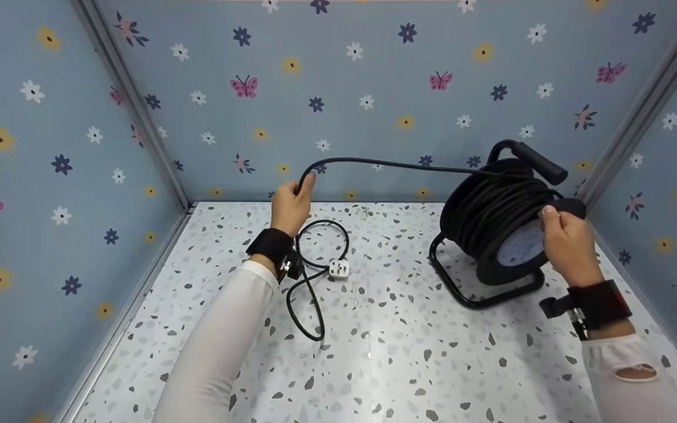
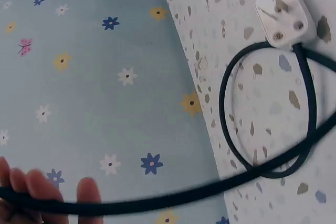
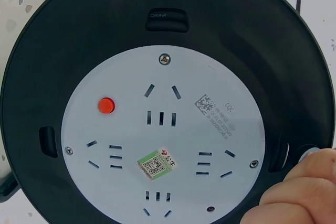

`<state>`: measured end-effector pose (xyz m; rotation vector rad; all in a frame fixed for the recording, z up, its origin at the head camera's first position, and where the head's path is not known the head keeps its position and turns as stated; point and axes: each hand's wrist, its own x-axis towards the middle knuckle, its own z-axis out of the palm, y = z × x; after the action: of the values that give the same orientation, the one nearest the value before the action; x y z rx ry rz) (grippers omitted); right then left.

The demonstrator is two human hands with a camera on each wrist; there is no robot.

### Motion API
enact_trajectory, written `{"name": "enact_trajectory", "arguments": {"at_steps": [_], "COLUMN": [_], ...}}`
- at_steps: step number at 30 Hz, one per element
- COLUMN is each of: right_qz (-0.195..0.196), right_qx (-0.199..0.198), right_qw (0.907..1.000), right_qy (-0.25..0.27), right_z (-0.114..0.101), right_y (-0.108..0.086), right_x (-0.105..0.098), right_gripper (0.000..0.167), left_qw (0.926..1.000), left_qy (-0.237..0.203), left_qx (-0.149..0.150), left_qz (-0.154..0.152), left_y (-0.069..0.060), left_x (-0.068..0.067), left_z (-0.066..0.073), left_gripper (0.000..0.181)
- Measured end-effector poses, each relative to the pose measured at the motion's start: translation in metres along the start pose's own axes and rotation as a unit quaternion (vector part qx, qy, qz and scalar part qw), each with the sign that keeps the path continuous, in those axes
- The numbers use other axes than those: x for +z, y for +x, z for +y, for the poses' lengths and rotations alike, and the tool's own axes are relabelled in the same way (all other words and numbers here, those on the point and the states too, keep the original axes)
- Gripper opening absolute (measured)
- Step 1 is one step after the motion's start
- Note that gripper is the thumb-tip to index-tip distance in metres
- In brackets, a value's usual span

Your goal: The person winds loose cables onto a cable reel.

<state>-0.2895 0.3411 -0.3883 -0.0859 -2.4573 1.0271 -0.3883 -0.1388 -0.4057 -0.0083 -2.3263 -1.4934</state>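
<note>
A black cable reel (image 1: 459, 208) stands at the right on its tubular frame, wound with many turns of cable. My right hand (image 1: 570, 247) grips the outer rim of its disc; the right wrist view shows curled fingers (image 3: 304, 190) beside the white socket face (image 3: 121, 129). What the palm covers is hidden. At the left, my left hand (image 1: 291, 205) holds the black power cable (image 1: 391, 164), which runs through the air from the reel. Below that hand the cable's free end lies in loops, ending in a white three-pin plug (image 1: 339, 269).
The speckled white tabletop (image 1: 397, 352) is enclosed by blue flowered panels (image 1: 350, 76) at the back and both sides. The reel's black handle (image 1: 541, 163) tilts up near the back right corner, and its base frame (image 1: 473, 304) rests on the tabletop.
</note>
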Motion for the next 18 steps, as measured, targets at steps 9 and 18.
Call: {"name": "enact_trajectory", "arguments": {"at_steps": [9, 18], "right_qz": [0.004, 0.027], "right_qx": [0.01, 0.009], "right_qw": [0.9999, 0.9996], "right_qy": [0.001, 0.0], "right_z": [0.003, 0.011], "right_y": [0.0, 0.009], "right_x": [0.001, -0.005], "right_gripper": [0.055, 0.055], "left_qw": [0.9919, 0.9708], "left_qy": [-0.052, -0.143], "left_qx": [0.115, 0.169], "left_qz": [-0.006, -0.092], "left_y": [-0.004, -0.017], "left_x": [-0.007, -0.019], "left_z": [0.004, 0.009], "left_gripper": [0.075, 0.061]}}
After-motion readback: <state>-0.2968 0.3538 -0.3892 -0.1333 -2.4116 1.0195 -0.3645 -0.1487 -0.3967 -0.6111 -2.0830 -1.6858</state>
